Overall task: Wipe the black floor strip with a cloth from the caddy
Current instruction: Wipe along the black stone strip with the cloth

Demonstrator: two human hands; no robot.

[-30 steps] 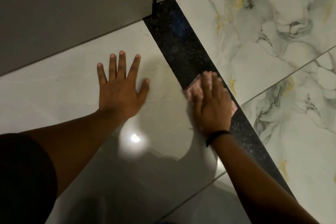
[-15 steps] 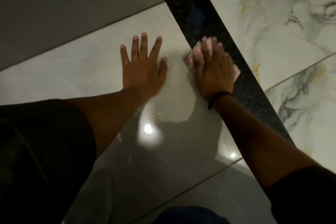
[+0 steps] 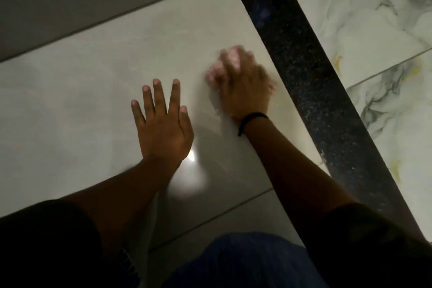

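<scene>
While the black floor strip (image 3: 311, 72) runs diagonally between grey tile (image 3: 93, 91) and marbled tile (image 3: 364, 18), I see the pink cloth (image 3: 230, 61) off it, on grey tile just beside its left edge. My right hand (image 3: 243, 86), blurred, presses flat on the cloth. Left hand (image 3: 163, 124) is splayed, holding nothing, on the tile.

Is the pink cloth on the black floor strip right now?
No, the pink cloth under the right hand lies on the pale grey tile, beside the black floor strip.

Glossy grey floor tile (image 3: 81, 105), black floor strip (image 3: 311, 72), marbled tile (image 3: 364, 18) beyond
</scene>
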